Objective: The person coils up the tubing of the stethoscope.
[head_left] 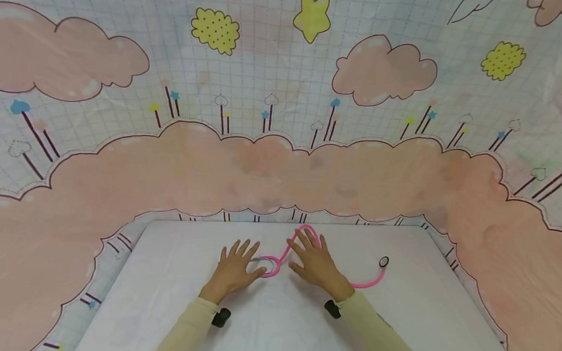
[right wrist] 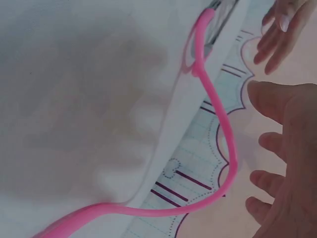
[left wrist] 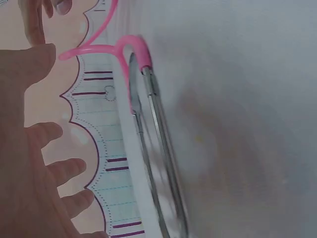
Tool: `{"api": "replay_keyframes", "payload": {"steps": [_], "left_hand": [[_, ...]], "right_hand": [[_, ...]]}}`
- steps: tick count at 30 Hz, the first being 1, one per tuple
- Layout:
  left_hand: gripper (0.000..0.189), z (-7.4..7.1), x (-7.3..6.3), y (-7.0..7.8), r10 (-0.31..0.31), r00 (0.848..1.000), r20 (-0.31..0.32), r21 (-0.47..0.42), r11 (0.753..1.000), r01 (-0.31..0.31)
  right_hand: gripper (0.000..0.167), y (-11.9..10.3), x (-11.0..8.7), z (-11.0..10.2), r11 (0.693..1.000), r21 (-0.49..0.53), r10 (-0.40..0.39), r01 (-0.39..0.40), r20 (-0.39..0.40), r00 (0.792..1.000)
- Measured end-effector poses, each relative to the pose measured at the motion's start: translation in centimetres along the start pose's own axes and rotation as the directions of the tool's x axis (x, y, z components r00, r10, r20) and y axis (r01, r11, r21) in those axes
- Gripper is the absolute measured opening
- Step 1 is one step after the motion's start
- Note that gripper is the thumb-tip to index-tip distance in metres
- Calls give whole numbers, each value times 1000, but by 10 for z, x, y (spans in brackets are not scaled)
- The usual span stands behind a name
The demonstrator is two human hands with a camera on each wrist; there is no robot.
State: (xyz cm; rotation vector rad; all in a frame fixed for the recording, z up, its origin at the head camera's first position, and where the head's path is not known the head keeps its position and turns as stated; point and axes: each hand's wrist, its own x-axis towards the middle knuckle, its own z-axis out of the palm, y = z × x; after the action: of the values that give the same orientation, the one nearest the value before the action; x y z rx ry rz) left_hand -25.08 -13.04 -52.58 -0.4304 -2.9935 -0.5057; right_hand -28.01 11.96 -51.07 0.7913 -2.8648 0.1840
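A stethoscope with pink tubing (head_left: pixel 369 285) lies across the white table, its round chest piece (head_left: pixel 384 262) toward the right. My left hand (head_left: pixel 232 271) is spread, fingers pointing forward, beside the stethoscope's looped end. Its thumb overlaps the pink loop in the head view. In the left wrist view the metal ear tubes (left wrist: pixel 163 148) run past that hand. My right hand (head_left: pixel 320 267) is spread over the middle of the tubing and partly hides it. The right wrist view shows the tubing (right wrist: pixel 229 139) bowing in an arc beside the right hand's fingers. Neither hand grips it.
The white tabletop (head_left: pixel 263 323) ends at a straight back edge just beyond the hands. A patterned cloth (head_left: pixel 281 175) with clouds and stars surrounds the table at the back and sides. Each wrist wears a small black camera (head_left: pixel 221 317).
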Motion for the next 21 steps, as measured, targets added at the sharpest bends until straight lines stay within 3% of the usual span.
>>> {"api": "replay_keyframes", "payload": {"steps": [7,16,21], "left_hand": [[72,9,0,-7,-9,1000,29,-34,999,10],[74,20,-1,-14,-38,997,73,-38,998,40],[70,20,-2,-15,-39,998,59,-68,997,43]], "right_hand": [[59,1,6,6,997,-73,-42,41,-10,999],[54,0,12,14,997,-61,-52,49,-44,998],[48,2,13,15,995,-80,-68,63,-62,996]]}}
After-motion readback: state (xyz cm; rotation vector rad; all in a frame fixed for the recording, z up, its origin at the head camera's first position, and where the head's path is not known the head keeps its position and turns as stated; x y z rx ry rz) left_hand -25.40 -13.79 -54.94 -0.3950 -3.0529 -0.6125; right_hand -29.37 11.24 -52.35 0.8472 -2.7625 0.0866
